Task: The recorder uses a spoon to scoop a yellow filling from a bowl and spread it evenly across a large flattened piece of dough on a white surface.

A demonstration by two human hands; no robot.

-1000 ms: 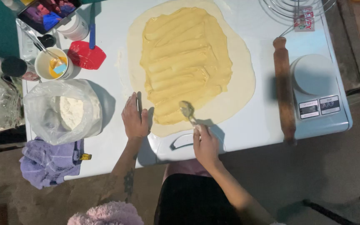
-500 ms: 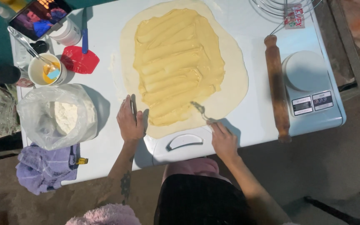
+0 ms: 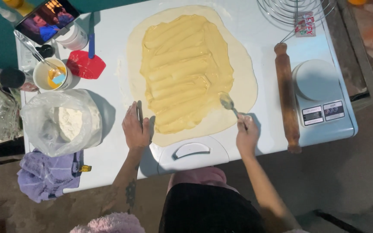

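Observation:
A large rolled-out sheet of pale dough (image 3: 242, 56) lies on the white worktop (image 3: 113, 43). Thick yellow cream (image 3: 186, 69) covers its middle in long streaks. My right hand (image 3: 247, 133) grips a metal spoon (image 3: 229, 103) by the handle, and the bowl rests on the cream near the dough's lower right edge. My left hand (image 3: 135, 128) lies flat on the worktop just left of the dough's near edge, beside a thin dark tool under its fingers.
A wooden rolling pin (image 3: 287, 95) and a white kitchen scale (image 3: 320, 99) lie to the right. At left are an open bag of flour (image 3: 63, 123), a cup with a brush (image 3: 52, 77), a red scraper (image 3: 85, 64), a tablet (image 3: 46, 19) and a purple cloth (image 3: 44, 177). A wire rack (image 3: 294, 8) sits at the back.
My right hand has carried the spoon from the dough's lower middle out toward its right edge. The left hand stays planted on the worktop.

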